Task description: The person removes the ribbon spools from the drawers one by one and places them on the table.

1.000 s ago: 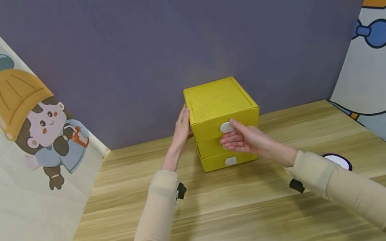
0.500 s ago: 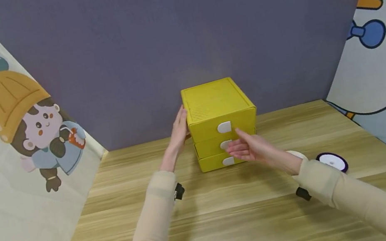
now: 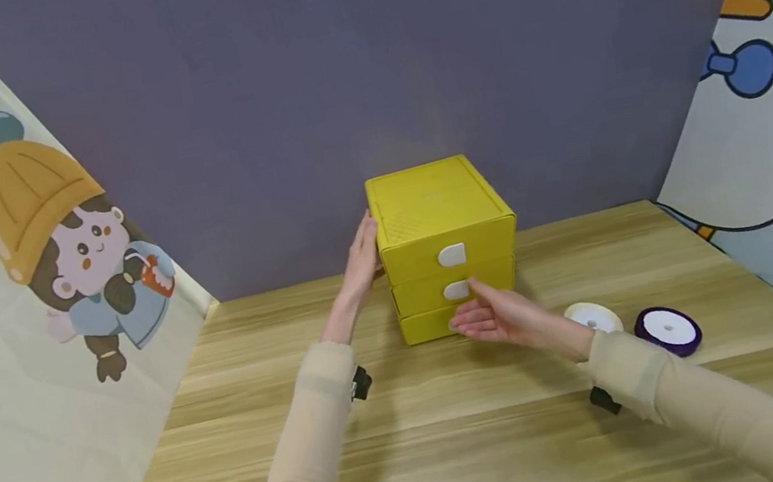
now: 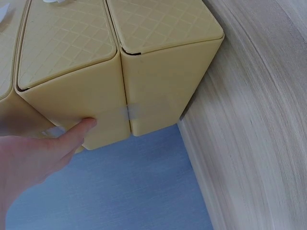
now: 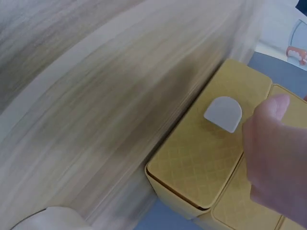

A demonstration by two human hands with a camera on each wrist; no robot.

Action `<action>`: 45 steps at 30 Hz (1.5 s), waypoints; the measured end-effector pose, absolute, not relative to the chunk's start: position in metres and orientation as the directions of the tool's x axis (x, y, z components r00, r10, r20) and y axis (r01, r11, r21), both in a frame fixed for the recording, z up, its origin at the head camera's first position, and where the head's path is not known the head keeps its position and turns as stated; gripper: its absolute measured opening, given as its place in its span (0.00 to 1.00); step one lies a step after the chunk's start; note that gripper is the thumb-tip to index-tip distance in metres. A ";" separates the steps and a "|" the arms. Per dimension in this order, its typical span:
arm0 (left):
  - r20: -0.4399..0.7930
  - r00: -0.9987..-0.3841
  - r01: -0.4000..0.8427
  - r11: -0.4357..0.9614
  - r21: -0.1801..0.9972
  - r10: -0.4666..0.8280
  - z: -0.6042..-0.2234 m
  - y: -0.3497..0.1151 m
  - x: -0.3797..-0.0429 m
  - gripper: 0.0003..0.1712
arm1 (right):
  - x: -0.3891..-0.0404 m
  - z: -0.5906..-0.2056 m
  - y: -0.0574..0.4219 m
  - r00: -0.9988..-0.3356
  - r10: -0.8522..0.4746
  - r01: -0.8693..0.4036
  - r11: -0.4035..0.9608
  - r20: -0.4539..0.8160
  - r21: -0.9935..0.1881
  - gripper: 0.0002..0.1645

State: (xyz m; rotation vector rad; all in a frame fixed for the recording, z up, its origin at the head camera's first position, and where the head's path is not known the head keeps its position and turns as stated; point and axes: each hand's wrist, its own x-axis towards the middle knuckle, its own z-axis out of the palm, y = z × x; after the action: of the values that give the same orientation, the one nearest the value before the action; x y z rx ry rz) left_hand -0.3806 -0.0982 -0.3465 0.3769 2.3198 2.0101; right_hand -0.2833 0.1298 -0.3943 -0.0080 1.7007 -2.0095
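Note:
A yellow box of three stacked drawers [image 3: 436,199] stands against the back wall, each drawer front bearing a white tab. All three drawers look closed. My left hand [image 3: 359,262] lies along the box's left side, fingers extended; in the left wrist view a fingertip [image 4: 88,123] touches the side of the middle drawer. In front of the lower drawers is my right hand [image 3: 500,316], its fingers straight and its thumb near the middle tab [image 3: 456,290]. The right wrist view shows the bottom tab [image 5: 224,114] just beside that hand. It grips nothing; whether it touches a front I cannot tell.
On the wooden table [image 3: 420,455], by the right forearm, lie a cream spool [image 3: 592,317] and a purple-rimmed spool with a white face [image 3: 669,329]. A dark back wall [image 3: 357,52] and printed side panels enclose the table.
My right hand has drawn away from the top tab and moved down to the lower drawers. More of both spools shows beside the right arm. The left hand stays on the box.

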 end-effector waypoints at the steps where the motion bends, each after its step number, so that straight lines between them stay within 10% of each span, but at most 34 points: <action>1: 0.126 -0.968 0.157 0.129 0.979 0.216 -0.347 -0.098 -0.381 0.36 | -0.284 -0.395 0.129 -0.871 -0.380 0.369 -0.092 -0.310 -0.925 0.44; 45: 0.129 -0.973 0.156 0.136 0.978 0.193 -0.345 -0.098 -0.378 0.35 | -0.287 -0.396 0.123 -0.887 -0.379 0.371 -0.243 -0.265 -0.896 0.34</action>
State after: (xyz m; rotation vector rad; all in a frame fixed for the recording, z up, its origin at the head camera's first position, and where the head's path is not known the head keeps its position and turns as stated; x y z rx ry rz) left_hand -0.3779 -0.0978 -0.3450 0.3606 2.3459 2.0150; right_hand -0.2868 0.1230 -0.3962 -0.0097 1.5546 -2.1596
